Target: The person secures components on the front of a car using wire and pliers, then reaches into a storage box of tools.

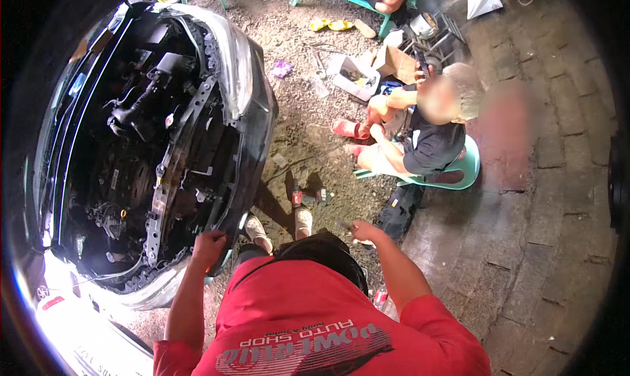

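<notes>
My left hand (210, 248) is closed at the front edge of a dark car (252, 123) whose engine bay is exposed. Whether its fingers grip the car's edge or a small part there, I cannot tell. Out to the right, my right hand (365, 232) is held low with its fingers curled. A small pale patch shows under it, too unclear to name. A red-and-black power drill (297, 197) lies on the ground just beyond my light clogs (257, 233). Inside the bay, a bare metal crossbar (157, 208) runs behind the front end.
A person in a dark shirt (436, 146) sits on a green plastic chair (469, 169) to the right. Near them are a white box (354, 77), a cardboard box (396, 63) and a long black case (399, 210). Gravel meets paving on the right. Another person's foot (394, 2) shows above.
</notes>
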The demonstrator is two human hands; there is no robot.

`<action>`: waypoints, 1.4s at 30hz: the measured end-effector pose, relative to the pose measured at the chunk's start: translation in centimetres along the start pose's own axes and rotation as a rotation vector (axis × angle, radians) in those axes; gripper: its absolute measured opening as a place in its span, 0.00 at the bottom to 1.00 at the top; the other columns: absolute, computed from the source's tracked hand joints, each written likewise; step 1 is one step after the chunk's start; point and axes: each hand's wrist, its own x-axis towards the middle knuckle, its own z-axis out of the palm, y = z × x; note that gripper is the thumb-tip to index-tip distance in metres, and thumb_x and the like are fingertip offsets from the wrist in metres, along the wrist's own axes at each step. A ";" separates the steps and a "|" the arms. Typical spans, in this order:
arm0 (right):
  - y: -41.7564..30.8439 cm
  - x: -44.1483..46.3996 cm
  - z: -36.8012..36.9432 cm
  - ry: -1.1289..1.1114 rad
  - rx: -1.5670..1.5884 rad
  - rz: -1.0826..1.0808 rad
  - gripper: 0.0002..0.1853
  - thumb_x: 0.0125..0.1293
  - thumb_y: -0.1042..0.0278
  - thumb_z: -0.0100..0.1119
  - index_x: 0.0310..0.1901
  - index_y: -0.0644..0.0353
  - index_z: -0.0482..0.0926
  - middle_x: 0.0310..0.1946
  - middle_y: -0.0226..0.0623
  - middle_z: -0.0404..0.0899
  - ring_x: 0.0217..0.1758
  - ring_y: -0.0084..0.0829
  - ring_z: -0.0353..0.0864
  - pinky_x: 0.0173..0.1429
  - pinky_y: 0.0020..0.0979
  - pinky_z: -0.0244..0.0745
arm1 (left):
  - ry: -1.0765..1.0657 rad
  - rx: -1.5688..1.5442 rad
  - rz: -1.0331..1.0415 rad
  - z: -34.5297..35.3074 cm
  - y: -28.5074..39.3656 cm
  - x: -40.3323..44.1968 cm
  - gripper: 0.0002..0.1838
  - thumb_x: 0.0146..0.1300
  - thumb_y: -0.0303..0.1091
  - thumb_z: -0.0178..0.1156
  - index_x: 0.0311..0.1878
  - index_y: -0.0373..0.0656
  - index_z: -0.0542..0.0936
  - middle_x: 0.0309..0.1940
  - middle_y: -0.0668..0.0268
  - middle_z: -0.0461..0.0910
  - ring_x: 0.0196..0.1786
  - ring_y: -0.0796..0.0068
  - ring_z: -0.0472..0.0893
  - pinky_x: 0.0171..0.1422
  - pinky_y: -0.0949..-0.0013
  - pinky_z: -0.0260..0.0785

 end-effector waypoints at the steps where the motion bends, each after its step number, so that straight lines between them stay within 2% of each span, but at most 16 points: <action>1: -1.6 0.4 -0.7 0.057 -0.031 -0.062 0.24 0.58 0.60 0.70 0.54 0.60 0.82 0.43 0.48 0.88 0.46 0.49 0.87 0.50 0.48 0.81 | 0.052 -0.051 -0.008 -1.3 1.7 -0.7 0.15 0.64 0.39 0.66 0.48 0.42 0.91 0.40 0.55 0.91 0.44 0.62 0.91 0.51 0.60 0.80; 2: -3.8 0.3 -1.8 0.113 -0.064 -0.124 0.26 0.55 0.56 0.74 0.53 0.60 0.82 0.43 0.48 0.88 0.46 0.48 0.87 0.52 0.46 0.81 | 0.104 -0.102 -0.017 -2.4 2.9 -0.9 0.14 0.64 0.37 0.67 0.48 0.40 0.90 0.40 0.56 0.91 0.42 0.66 0.90 0.51 0.62 0.80; 4: -9.0 -0.7 -4.6 0.092 0.201 -0.150 0.29 0.52 0.50 0.77 0.51 0.60 0.83 0.42 0.48 0.87 0.44 0.48 0.87 0.50 0.46 0.80 | 0.114 -0.152 -0.001 -3.6 3.4 -0.5 0.14 0.65 0.36 0.68 0.48 0.39 0.90 0.40 0.56 0.91 0.42 0.68 0.90 0.50 0.63 0.80; 6: -14.5 -1.6 -6.9 0.086 0.185 -0.320 0.28 0.54 0.49 0.76 0.50 0.60 0.84 0.40 0.48 0.87 0.43 0.46 0.86 0.49 0.44 0.80 | 0.121 -0.201 0.013 -4.1 3.6 0.0 0.13 0.65 0.35 0.69 0.48 0.37 0.89 0.39 0.56 0.91 0.42 0.70 0.90 0.50 0.64 0.80; 8: -21.5 -4.7 -9.1 0.126 0.106 -0.399 0.28 0.56 0.48 0.75 0.54 0.59 0.84 0.41 0.50 0.88 0.45 0.45 0.88 0.52 0.44 0.81 | 0.202 -0.262 0.204 -4.3 3.9 0.4 0.13 0.66 0.35 0.70 0.48 0.37 0.89 0.38 0.58 0.91 0.41 0.73 0.89 0.49 0.66 0.79; 13: -33.3 -8.2 -8.6 0.151 0.111 -0.522 0.26 0.63 0.54 0.72 0.59 0.58 0.84 0.47 0.52 0.88 0.51 0.50 0.89 0.60 0.44 0.81 | 0.110 -0.367 0.299 -5.3 7.1 -0.5 0.12 0.68 0.35 0.69 0.47 0.35 0.89 0.36 0.62 0.90 0.39 0.77 0.86 0.48 0.67 0.78; 16: -37.7 -10.5 -7.9 0.183 0.201 -0.787 0.20 0.64 0.59 0.71 0.53 0.61 0.85 0.46 0.52 0.88 0.51 0.52 0.88 0.59 0.44 0.80 | 0.042 -0.506 0.252 -6.9 9.5 -2.2 0.11 0.71 0.35 0.67 0.46 0.35 0.87 0.32 0.66 0.87 0.35 0.79 0.83 0.42 0.69 0.76; 18: -38.9 -10.4 -6.5 0.164 0.221 -0.797 0.18 0.64 0.60 0.71 0.51 0.61 0.85 0.45 0.52 0.88 0.51 0.51 0.88 0.58 0.45 0.80 | -0.073 -0.616 0.122 -8.9 10.9 -3.5 0.09 0.74 0.34 0.64 0.45 0.38 0.85 0.27 0.72 0.81 0.28 0.84 0.76 0.31 0.73 0.69; 20: -39.6 -10.6 -5.1 0.213 0.231 -0.834 0.16 0.63 0.64 0.70 0.49 0.61 0.84 0.42 0.52 0.87 0.50 0.51 0.88 0.56 0.45 0.80 | -0.084 -0.675 0.136 -9.4 10.2 -3.6 0.09 0.74 0.35 0.64 0.45 0.38 0.85 0.27 0.72 0.80 0.27 0.85 0.75 0.30 0.73 0.68; 27: -41.6 -11.8 -3.5 0.243 0.358 -0.823 0.16 0.63 0.64 0.70 0.49 0.61 0.83 0.41 0.52 0.87 0.49 0.50 0.88 0.55 0.44 0.80 | -0.113 -0.883 0.149 -10.3 8.0 -3.7 0.09 0.75 0.35 0.64 0.47 0.39 0.85 0.27 0.74 0.79 0.25 0.85 0.71 0.28 0.75 0.62; 30: -41.9 -12.0 -3.0 0.248 0.298 -0.765 0.16 0.63 0.65 0.70 0.50 0.61 0.83 0.39 0.50 0.87 0.45 0.46 0.88 0.53 0.41 0.80 | -0.133 -0.989 0.109 -9.9 6.8 -3.2 0.09 0.76 0.35 0.63 0.47 0.39 0.85 0.27 0.74 0.79 0.25 0.85 0.71 0.28 0.76 0.61; 32: -41.9 -11.7 -2.4 0.112 0.402 -0.662 0.15 0.63 0.67 0.71 0.50 0.61 0.83 0.35 0.43 0.87 0.41 0.34 0.87 0.51 0.37 0.80 | -0.136 -0.972 0.111 -10.0 6.6 -3.3 0.09 0.76 0.35 0.63 0.47 0.39 0.85 0.28 0.74 0.79 0.25 0.85 0.71 0.29 0.76 0.61; 33: -42.1 -11.9 -2.3 0.113 0.403 -0.656 0.15 0.63 0.67 0.71 0.50 0.61 0.83 0.35 0.43 0.87 0.41 0.34 0.87 0.51 0.37 0.80 | -0.134 -0.956 0.110 -10.1 6.7 -3.4 0.08 0.76 0.35 0.62 0.47 0.39 0.84 0.28 0.74 0.79 0.25 0.85 0.70 0.29 0.76 0.61; 35: -42.4 -12.2 -2.1 0.091 0.560 -0.660 0.14 0.63 0.68 0.71 0.49 0.61 0.84 0.33 0.34 0.85 0.39 0.24 0.82 0.48 0.34 0.78 | -0.139 -1.023 0.113 -9.8 6.7 -3.4 0.08 0.77 0.34 0.61 0.47 0.39 0.83 0.28 0.74 0.78 0.25 0.85 0.70 0.29 0.76 0.60; 38: -42.1 -11.2 -1.8 -0.013 0.627 -0.654 0.14 0.65 0.67 0.72 0.50 0.61 0.85 0.39 0.29 0.86 0.43 0.21 0.80 0.54 0.31 0.76 | -0.126 -1.114 0.148 -9.4 7.0 -3.4 0.07 0.78 0.33 0.60 0.48 0.40 0.82 0.28 0.74 0.77 0.25 0.85 0.70 0.28 0.76 0.60; 42: -41.8 -11.1 -2.0 -0.051 0.802 -0.653 0.14 0.62 0.69 0.72 0.48 0.62 0.85 0.33 0.27 0.83 0.39 0.21 0.79 0.49 0.30 0.77 | -0.154 -1.027 0.241 -10.1 7.0 -3.1 0.07 0.78 0.33 0.60 0.47 0.40 0.82 0.27 0.74 0.77 0.25 0.86 0.70 0.28 0.76 0.60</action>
